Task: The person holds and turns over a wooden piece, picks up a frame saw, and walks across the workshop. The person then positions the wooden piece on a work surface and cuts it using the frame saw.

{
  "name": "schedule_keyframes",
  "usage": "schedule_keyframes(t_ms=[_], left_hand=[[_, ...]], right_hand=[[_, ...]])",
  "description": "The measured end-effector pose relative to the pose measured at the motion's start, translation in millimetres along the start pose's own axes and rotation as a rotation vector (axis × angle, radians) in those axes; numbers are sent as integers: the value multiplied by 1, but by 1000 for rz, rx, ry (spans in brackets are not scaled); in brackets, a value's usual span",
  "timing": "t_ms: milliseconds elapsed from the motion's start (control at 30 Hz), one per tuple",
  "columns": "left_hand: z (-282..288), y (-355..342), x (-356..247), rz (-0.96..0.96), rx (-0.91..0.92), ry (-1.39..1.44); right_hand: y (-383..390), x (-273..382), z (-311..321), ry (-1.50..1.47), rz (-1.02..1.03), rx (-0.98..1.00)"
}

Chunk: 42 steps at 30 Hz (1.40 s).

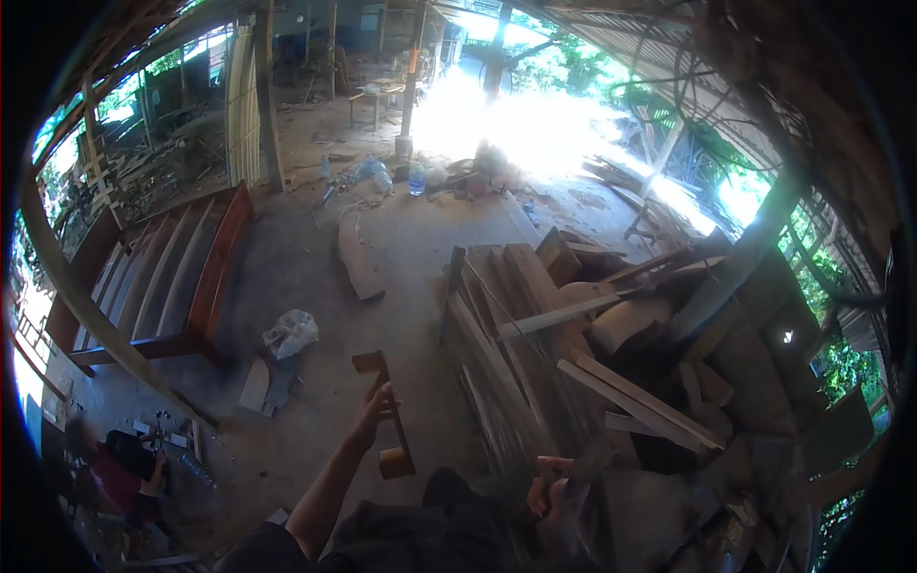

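My left hand [371, 418] grips a narrow brown wooden piece [397, 430] with a short block at each end, held above the concrete floor in front of me. My right hand [556, 497], lower right, has its fingers curled beside a dim, blurred flat shape, possibly wood; what it holds is unclear. Just to its right and beyond lies a big heap of boards [506, 334] and timber offcuts.
A wooden bed frame [220, 277] stands left, behind a post [134, 353]. A white plastic bag [289, 334] and curved board [358, 258] lie on the floor [315, 430]. A co-worker [119, 477] crouches lower left. A leaning post [726, 277] rises right.
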<state>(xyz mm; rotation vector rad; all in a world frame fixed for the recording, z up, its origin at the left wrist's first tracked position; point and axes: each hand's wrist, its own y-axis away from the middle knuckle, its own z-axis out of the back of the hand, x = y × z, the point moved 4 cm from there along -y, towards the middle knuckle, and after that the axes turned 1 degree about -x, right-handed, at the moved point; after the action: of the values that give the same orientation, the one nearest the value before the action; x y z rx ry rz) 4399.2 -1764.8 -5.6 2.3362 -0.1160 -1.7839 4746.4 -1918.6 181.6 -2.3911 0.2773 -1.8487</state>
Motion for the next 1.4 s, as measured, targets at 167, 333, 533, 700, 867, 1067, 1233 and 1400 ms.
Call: schedule_keyframes(t_ms=[167,333,533,700,867,1067,1233,1400], left_hand=[[38,-90,-35,-45,-39,128],[100,-219,-122,-84,-234,108],[199,-415,-354,-98,-304,158],[165,-458,-527,-560,-98,-249],[197,-512,-485,-802,85,-939],[344,-682,-413,-463,107,-707],[426,-824,-441,16,555,130],[503,-950,-503,116,969,-56]], right_hand=[[-88,-32,-48,105,-106,103],[-223,-82,-96,186,-309,54],[-424,-190,-199,352,-387,123],[-578,-293,-300,413,-423,148],[-709,-368,-399,323,-508,142],[-862,-435,-508,347,-552,5],[-971,-487,-591,363,-704,-165],[-1080,-547,-665,566,-617,-115]])
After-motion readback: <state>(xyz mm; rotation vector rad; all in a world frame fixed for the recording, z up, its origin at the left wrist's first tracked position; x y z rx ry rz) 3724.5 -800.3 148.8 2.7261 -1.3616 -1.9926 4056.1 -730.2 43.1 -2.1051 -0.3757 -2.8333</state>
